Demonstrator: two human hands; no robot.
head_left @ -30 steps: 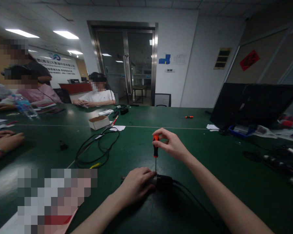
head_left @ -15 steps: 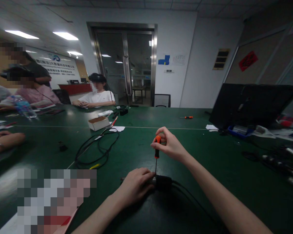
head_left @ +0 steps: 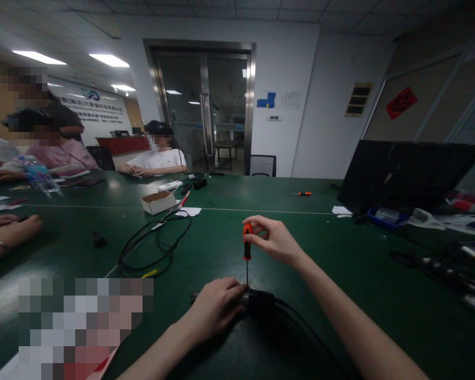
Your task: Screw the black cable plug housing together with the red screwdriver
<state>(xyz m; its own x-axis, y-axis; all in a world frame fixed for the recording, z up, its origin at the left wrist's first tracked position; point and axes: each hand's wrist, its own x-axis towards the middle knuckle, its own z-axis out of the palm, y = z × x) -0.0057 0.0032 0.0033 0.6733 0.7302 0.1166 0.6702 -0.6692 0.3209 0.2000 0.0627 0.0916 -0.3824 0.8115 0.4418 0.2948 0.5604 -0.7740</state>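
Note:
An orange and black screwdriver (head_left: 247, 244) stands upright, its handle pinched between the thumb and fingers of my right hand (head_left: 275, 238). Its thin shaft points down, and the tip meets a dark device (head_left: 261, 302) with a cable (head_left: 304, 322) running off to the right. Wrapped over the left part of this device is my left hand (head_left: 220, 303), its fingertips close beside the screwdriver tip. The device lies on the green table (head_left: 221, 243), and my left hand hides much of it.
Left of my hands lie a coiled black cable (head_left: 172, 245), a small open box (head_left: 158, 202) and a black plug (head_left: 100, 240). Another screwdriver (head_left: 304, 193) lies further back. A monitor (head_left: 411, 177) and tools (head_left: 439, 272) are at right. A person's hands (head_left: 18, 235) rest at far left.
My right hand and the screwdriver have shifted slightly left and down, and the handle is now more upright. The device and my left hand appear slightly further left.

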